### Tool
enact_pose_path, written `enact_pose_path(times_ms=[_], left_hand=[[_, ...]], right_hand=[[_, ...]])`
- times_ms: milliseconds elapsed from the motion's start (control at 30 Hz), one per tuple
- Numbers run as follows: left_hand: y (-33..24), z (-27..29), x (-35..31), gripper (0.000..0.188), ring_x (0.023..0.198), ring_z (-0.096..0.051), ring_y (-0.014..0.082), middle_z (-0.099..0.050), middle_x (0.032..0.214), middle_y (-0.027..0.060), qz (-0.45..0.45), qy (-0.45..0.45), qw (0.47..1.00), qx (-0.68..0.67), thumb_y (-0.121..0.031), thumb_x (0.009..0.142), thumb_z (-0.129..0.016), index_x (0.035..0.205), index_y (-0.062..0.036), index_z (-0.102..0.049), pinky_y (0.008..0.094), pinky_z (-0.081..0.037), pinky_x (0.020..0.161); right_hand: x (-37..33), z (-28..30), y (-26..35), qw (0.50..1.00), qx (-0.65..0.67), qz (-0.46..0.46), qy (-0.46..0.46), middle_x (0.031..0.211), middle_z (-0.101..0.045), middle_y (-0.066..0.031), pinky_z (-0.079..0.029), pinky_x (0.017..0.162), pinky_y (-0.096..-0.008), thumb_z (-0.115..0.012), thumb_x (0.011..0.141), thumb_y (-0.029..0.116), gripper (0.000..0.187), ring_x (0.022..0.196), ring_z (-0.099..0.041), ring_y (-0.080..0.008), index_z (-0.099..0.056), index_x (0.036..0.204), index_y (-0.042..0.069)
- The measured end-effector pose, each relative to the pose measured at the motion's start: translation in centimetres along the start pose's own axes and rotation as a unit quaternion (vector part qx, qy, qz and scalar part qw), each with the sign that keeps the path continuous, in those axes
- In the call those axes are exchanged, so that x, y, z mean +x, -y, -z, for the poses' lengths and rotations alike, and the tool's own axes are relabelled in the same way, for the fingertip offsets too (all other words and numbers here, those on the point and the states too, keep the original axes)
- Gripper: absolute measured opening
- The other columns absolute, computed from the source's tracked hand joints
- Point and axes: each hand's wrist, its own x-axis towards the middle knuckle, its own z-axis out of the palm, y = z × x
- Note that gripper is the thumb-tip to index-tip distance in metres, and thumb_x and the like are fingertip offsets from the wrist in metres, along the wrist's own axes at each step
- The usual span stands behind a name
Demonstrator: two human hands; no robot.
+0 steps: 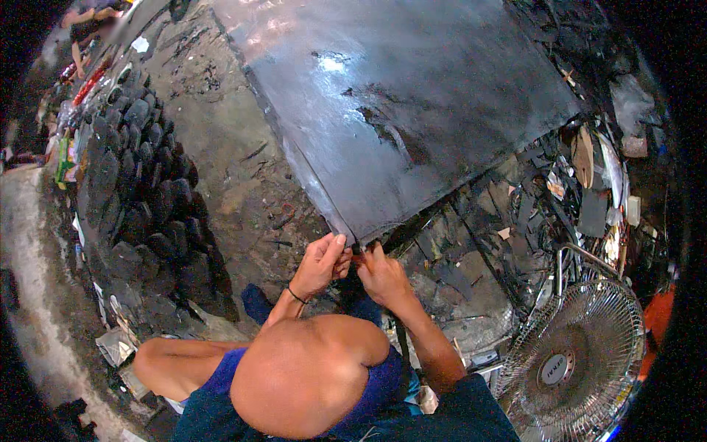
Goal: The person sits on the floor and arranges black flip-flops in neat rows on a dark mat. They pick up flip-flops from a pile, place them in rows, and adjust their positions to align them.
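Observation:
A large dark grey sheet (442,96) with a shiny, scuffed surface lies flat in front of me, one corner pointing towards me. At that corner my left hand (318,267) is closed, thumb and fingers pinching the sheet's edge. A narrow dark strip (318,193) runs along the left edge up to these fingers; whether it is separate from the sheet I cannot tell. Just right of the corner, nearly touching the left hand, my right hand (384,278) is closed in a fist. What it grips is hidden by its fingers.
Rows of dark, rounded sole-shaped pieces (147,184) are stacked on the left. A metal-caged fan (574,361) stands close at the lower right. Dark offcuts (449,272) and scraps litter the ground right of the sheet. My bent knee (309,376) is just below my hands.

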Motion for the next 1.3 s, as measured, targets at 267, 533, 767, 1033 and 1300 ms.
enact_pose_path(times_ms=[267, 533, 767, 1033, 1300], left_hand=[[-5.1, -0.1, -2.8, 0.026, 0.06, -0.035, 0.0072, -0.04, 0.073, -0.0038, 0.004, -0.021, 0.999, 0.028, -0.03, 0.109, -0.045, 0.093, -0.0097, -0.047, 0.0254, -0.034, 0.055], [-11.1, 1.6, -6.5, 0.024, 0.061, -0.037, 0.0082, -0.04, 0.073, -0.0024, -0.018, -0.02, 0.997, 0.075, -0.027, 0.109, -0.045, 0.095, -0.0083, -0.048, 0.0266, -0.035, 0.056], [-17.1, 3.7, -9.9, 0.029, 0.059, -0.036, 0.0077, -0.041, 0.07, -0.0025, -0.043, -0.004, 0.994, 0.103, -0.028, 0.109, -0.043, 0.092, -0.0058, -0.051, 0.0257, -0.033, 0.053], [-24.1, 5.6, -14.5, 0.032, 0.059, -0.044, 0.0084, -0.051, 0.069, 0.0009, -0.023, -0.056, 0.967, 0.247, -0.026, 0.106, -0.045, 0.089, -0.0021, -0.056, 0.026, -0.036, 0.053], [-29.5, 7.5, -18.8, 0.04, 0.059, -0.055, 0.0141, -0.06, 0.068, 0.0047, -0.024, -0.102, 0.931, 0.35, -0.033, 0.102, -0.05, 0.086, 0.001, -0.064, 0.029, -0.044, 0.055]], right_hand=[[8.7, -4.5, -2.0, 0.965, 0.109, 0.157, -0.181, 0.109, -0.072, -0.0193, -0.052, 0.091, -0.0463, -0.062, 0.095, 0.032, 0.035, 0.099, -0.066, -0.0432, -0.069, 0.118, 0.007], [17.2, -3.8, 3.5, 0.966, -0.068, 0.099, -0.229, 0.107, -0.07, -0.014, -0.049, 0.087, -0.0448, -0.061, 0.097, 0.025, 0.024, 0.096, -0.064, -0.0361, -0.072, 0.11, 0.009], [24.3, -3.4, 6.3, 0.932, -0.067, 0.146, -0.324, 0.101, -0.071, -0.0122, -0.049, 0.085, -0.0469, -0.064, 0.094, 0.031, 0.023, 0.091, -0.064, -0.0348, -0.073, 0.106, 0.013], [33.4, -4.3, 8.2, 0.953, -0.049, 0.116, -0.276, 0.1, -0.071, -0.0122, -0.048, 0.087, -0.0479, -0.062, 0.094, 0.033, 0.026, 0.091, -0.064, -0.0366, -0.071, 0.106, 0.011], [43.1, -6.7, 8.3, 0.974, 0.001, 0.089, -0.21, 0.097, -0.069, -0.0162, -0.047, 0.083, -0.0474, -0.056, 0.098, 0.036, 0.031, 0.09, -0.063, -0.0376, -0.067, 0.104, 0.007]])
